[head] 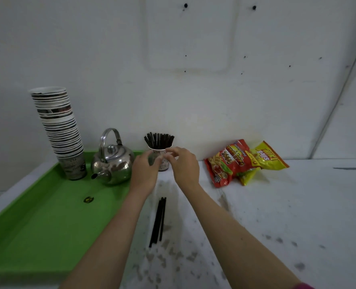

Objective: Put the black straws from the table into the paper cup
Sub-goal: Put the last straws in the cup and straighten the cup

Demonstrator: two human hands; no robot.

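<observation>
A printed paper cup (162,163) stands near the wall on the white table, with several black straws (159,140) sticking up out of it. A few more black straws (158,221) lie side by side on the table nearer to me, between my forearms. My left hand (144,171) is at the cup's left side and my right hand (183,163) at its right side. The fingers of both are curled close around the cup's upper part. I cannot tell whether they touch it. Neither hand holds a straw.
A green tray (37,226) fills the left side and carries a tall stack of paper cups (60,130) and a metal kettle (112,163). Two snack bags (241,161) lie at the right near the wall. The table top (287,215) is white and stained.
</observation>
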